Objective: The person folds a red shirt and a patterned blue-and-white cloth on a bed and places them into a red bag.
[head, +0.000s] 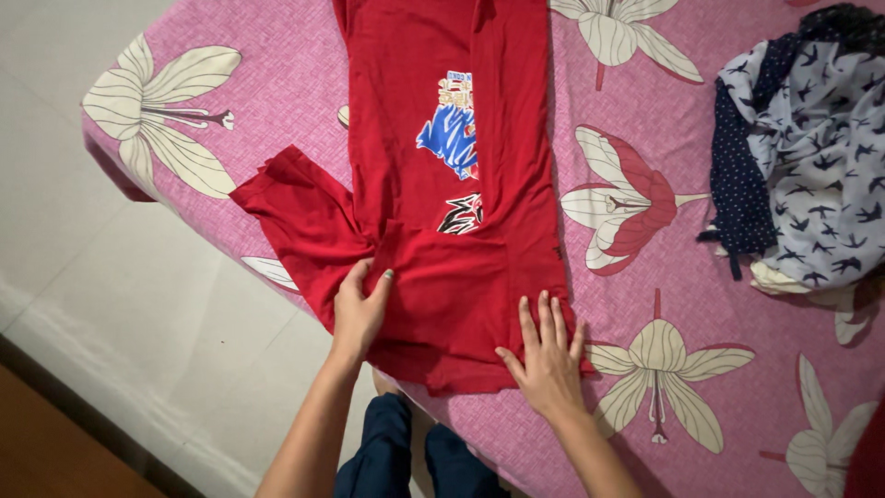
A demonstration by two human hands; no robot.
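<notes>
- Red T-shirt [433, 184]: spread lengthwise on bed [719, 387] near its left edge, right side folded over the printed front, one sleeve fanned out toward the left edge.
- Left hand [358, 309]: palm down on the shirt beside the sleeve seam, fingers close together, thumb apart, pressing cloth flat; nothing pinched.
- Right hand [548, 355]: fingers spread, flat on the shirt's lower right corner at the folded edge, near the bed's near edge.
- Pink bedsheet [636, 120]: patterned with large cream and red flowers.
- Pile of clothes [811, 157]: blue-grey bird print and dark dotted fabric, by the right edge, well apart from the shirt.
- Dark trousers [415, 456]: below the near edge, between the forearms.
</notes>
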